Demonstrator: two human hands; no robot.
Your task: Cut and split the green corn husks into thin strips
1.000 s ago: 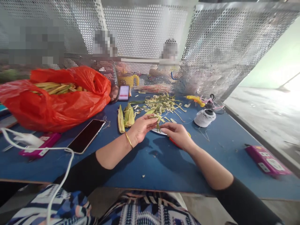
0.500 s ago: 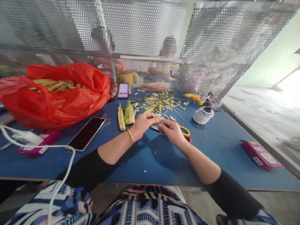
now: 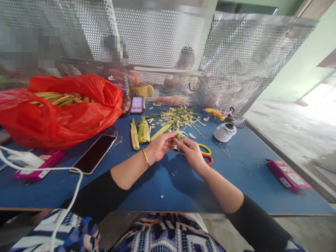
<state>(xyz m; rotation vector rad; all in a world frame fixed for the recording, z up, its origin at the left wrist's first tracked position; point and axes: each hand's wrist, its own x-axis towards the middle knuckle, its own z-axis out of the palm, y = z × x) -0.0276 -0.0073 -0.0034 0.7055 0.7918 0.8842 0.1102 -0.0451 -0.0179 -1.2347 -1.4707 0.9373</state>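
Note:
My left hand [image 3: 160, 146], with a gold bangle at the wrist, pinches a long yellow-green leaf strip [image 3: 163, 129] that slants up to the left. My right hand [image 3: 191, 151] is closed on the other end of that strip, fingertips meeting the left hand's just above the blue table [image 3: 178, 182]. Scissors with yellow and red handles [image 3: 206, 154] lie on the table right beside my right hand. A pile of cut leaf scraps [image 3: 181, 117] sits just beyond both hands. Folded leaf bundles [image 3: 140, 131] lie to the left of my left hand.
A red plastic bag [image 3: 63, 112] full of leaves fills the left. A dark phone [image 3: 93, 153], a white cable [image 3: 52, 171] and a pink box [image 3: 39, 166] lie near it. A white thread spool [image 3: 224, 132] and another pink box [image 3: 287, 176] sit right. People sit behind the perforated metal screen [image 3: 236, 59].
Both hands lifted off the table and came together on a leaf strip. My right hand left the scissors, which now lie uncovered beside it.

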